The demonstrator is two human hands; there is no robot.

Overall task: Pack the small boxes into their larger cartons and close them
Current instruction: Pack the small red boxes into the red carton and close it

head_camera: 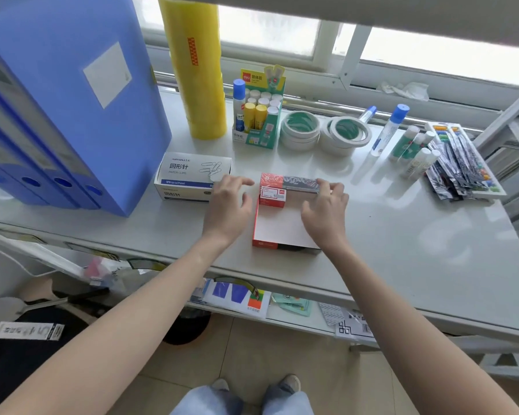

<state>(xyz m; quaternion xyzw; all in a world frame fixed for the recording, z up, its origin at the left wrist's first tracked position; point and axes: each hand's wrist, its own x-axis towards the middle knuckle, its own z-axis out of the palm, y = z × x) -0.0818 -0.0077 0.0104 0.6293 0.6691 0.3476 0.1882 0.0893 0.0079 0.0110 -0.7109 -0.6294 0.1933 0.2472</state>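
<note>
A red and white carton (277,232) lies open on the white table (402,235), its white flap toward me. One small red and white box (272,196) sits in the carton's far left corner. My right hand (324,211) touches the far grey and red lid edge (294,182) with its fingertips. My left hand (229,205) hovers just left of the carton with fingers spread, holding nothing. A white and blue paper clip carton (189,176) stands closed to the left.
Blue file boxes (57,100) stand at the left, a yellow film roll (197,70) behind. A glue stick display box (259,112), tape rolls (324,133), glue bottles (387,130) and packets of pins (462,163) line the back and right.
</note>
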